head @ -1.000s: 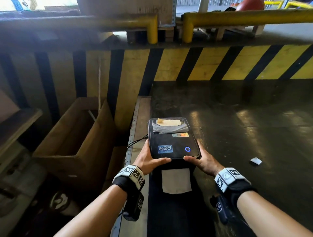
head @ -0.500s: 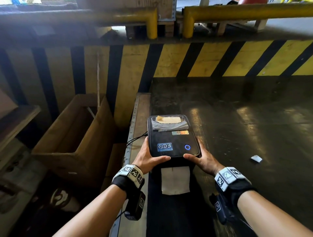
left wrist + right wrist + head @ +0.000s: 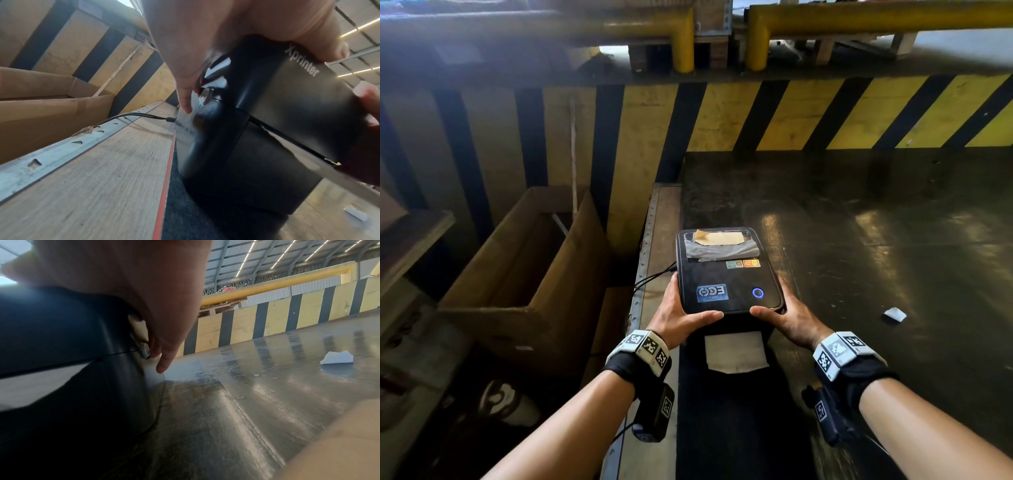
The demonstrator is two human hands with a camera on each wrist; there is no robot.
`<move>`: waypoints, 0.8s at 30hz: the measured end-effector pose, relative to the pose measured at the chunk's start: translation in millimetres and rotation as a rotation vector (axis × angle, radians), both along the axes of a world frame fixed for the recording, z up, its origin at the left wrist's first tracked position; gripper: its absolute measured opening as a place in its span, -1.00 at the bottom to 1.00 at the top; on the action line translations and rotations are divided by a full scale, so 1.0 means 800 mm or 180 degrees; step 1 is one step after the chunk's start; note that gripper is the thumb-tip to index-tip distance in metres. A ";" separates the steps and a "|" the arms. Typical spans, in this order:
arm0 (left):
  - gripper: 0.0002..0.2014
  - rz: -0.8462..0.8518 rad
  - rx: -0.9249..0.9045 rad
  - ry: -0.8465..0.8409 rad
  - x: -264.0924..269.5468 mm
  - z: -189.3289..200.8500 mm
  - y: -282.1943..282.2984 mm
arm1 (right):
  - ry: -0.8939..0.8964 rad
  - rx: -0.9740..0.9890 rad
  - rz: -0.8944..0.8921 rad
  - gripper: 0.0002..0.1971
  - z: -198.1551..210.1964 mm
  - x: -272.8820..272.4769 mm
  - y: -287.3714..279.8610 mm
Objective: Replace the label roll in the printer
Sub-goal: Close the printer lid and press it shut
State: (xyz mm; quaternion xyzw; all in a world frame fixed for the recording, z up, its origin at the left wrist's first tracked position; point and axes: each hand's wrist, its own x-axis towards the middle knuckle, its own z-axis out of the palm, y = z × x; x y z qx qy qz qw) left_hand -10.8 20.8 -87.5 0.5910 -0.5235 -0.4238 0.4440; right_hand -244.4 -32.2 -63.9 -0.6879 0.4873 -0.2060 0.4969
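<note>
A black label printer [image 3: 727, 270] with a lit blue button stands on the dark mat, its lid down. A white label [image 3: 736, 351] sticks out of its front slot. My left hand [image 3: 678, 313] grips the printer's left side, with the thumb on the lid's front edge. My right hand [image 3: 792, 317] grips the right side the same way. In the left wrist view, the fingers [image 3: 185, 100] reach down beside a side latch on the printer [image 3: 267, 129]. In the right wrist view, a fingertip [image 3: 164, 361] lies beside the other latch [image 3: 145, 351]. The roll inside is hidden.
A black cable [image 3: 654, 277] runs from the printer's left side over the metal edge strip [image 3: 643, 257]. An open cardboard box [image 3: 517, 274] stands lower left. A white scrap [image 3: 893, 314] lies on the dark surface to the right. A yellow-and-black striped wall [image 3: 791, 116] closes the far side.
Both hands and the printer keep the same pose. Only the head view has shifted slightly.
</note>
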 end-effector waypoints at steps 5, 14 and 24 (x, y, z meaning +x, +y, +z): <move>0.02 0.0004 -0.0007 0.0013 0.000 0.000 0.000 | -0.0001 -0.0018 0.0006 0.20 0.002 0.001 0.001; 0.10 0.0007 0.0070 0.0007 0.002 -0.002 -0.001 | -0.0076 -0.0001 -0.0014 0.19 0.000 0.002 0.001; 0.11 0.0002 0.0137 0.0067 0.003 -0.002 -0.002 | -0.0139 -0.0005 -0.0026 0.35 0.000 0.001 0.002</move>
